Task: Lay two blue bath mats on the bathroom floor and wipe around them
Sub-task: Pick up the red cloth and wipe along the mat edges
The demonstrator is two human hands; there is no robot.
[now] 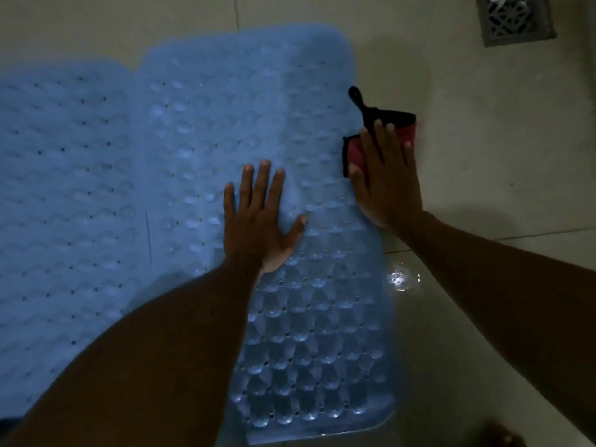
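Note:
Two blue bath mats lie side by side on the pale tiled floor. The left mat (64, 188) reaches the frame's left edge, and the right mat (225, 108) runs down to the bottom. Both are bumpy with small holes. My left hand (258, 221) rests flat on the right mat, fingers spread. My right hand (387, 179) presses flat on a red cloth (408, 132) with black trim and a black loop, at the right mat's right edge, partly on the floor.
A square grey floor drain (512, 21) sits at the top right. The beige floor tiles (500, 156) stretch to the right of the mats, with a wet glint (400, 280) near the mat's right edge. A foot or toe (503, 435) shows at the bottom right.

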